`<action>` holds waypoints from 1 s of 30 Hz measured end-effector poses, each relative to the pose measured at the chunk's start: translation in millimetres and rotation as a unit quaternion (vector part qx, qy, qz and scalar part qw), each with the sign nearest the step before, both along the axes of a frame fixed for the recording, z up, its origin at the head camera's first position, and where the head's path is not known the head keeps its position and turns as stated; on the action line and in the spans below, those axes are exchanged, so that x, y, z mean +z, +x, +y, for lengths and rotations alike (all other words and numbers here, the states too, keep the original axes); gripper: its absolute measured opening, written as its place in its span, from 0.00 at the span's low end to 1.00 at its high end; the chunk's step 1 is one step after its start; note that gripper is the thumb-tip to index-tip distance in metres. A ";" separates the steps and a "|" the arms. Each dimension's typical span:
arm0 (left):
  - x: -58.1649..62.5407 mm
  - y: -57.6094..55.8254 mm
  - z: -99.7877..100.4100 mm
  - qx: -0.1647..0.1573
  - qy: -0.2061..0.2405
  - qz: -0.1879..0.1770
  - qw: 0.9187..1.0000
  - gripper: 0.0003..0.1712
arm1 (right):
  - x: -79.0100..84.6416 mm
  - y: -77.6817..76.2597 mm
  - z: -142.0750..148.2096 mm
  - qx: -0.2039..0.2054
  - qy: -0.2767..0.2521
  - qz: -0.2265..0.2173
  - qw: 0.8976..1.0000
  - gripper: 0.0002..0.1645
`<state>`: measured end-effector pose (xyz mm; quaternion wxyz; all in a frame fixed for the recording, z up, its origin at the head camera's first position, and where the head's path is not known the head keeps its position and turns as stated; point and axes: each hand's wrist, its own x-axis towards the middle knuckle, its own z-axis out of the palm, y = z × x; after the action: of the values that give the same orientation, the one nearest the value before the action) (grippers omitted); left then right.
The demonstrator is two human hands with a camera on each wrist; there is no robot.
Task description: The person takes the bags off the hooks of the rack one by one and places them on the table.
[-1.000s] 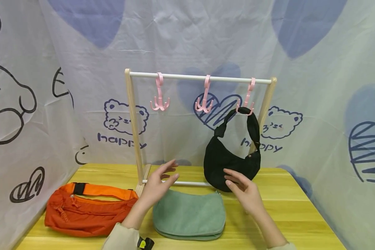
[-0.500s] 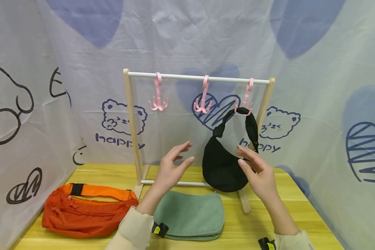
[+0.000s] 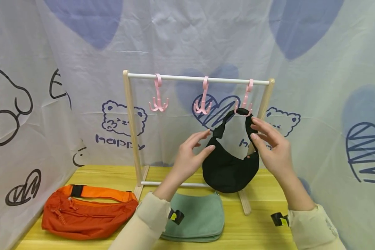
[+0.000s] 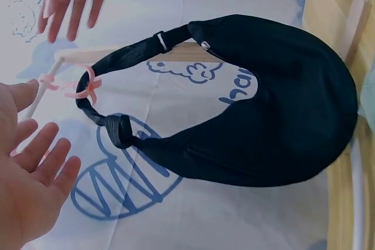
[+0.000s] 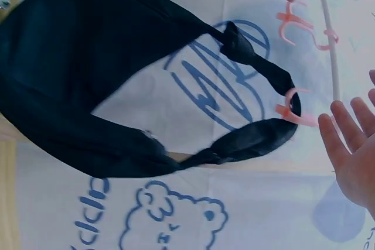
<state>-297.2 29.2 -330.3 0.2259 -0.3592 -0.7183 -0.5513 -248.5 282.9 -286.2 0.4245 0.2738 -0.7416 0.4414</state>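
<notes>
A black shoulder bag (image 3: 229,170) hangs by its knotted strap from the right-hand pink hook (image 3: 245,100). My left hand (image 3: 190,156) is at the bag's left side, fingers loosely extended and holding nothing. On the other side my right hand (image 3: 276,149) is raised beside the strap, its fingers also relaxed. Both wrist views show gaps between the hands and the black bag (image 4: 281,98). Below my left forearm lies a green bag (image 3: 200,215), partly hidden by the sleeve. An orange waist bag (image 3: 87,213) with a black buckle lies farther left.
A wooden rack with a white top rail (image 3: 181,78) stands on the yellow wood-grain table (image 3: 262,229). Two more pink hooks, a left one (image 3: 158,95) and a middle one (image 3: 203,99), hang bare from the rail. Printed cloth (image 3: 187,34) closes off the back and sides.
Both hands have risen and moved right, from low in front of the black bag to either side of its strap. The bags and hooks stay in place.
</notes>
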 end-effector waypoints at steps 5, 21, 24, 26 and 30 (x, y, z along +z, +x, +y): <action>12.5 -8.1 14.6 0.001 0.002 0.007 1.000 0.28 | 24.1 -10.1 1.8 -0.025 0.017 0.011 0.999 0.30; 38.4 -37.5 51.4 0.011 0.017 0.019 1.000 0.28 | 92.2 -42.0 2.8 -0.104 0.104 0.084 0.986 0.25; 42.8 -42.5 58.0 0.014 0.016 0.018 1.000 0.28 | 99.7 -50.2 5.3 -0.134 0.122 0.093 0.979 0.24; 45.5 -45.5 61.9 0.017 0.012 0.016 1.000 0.28 | 103.9 -56.0 7.0 -0.149 0.135 0.091 0.975 0.24; 50.9 -51.7 69.2 0.023 0.005 0.012 1.000 0.28 | 111.3 -66.0 11.6 -0.163 0.165 0.072 0.970 0.24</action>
<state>-348.9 98.5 -279.4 0.2490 -0.3479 -0.7209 -0.5452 -314.5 294.5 -174.9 0.4919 0.2463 -0.8063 0.2171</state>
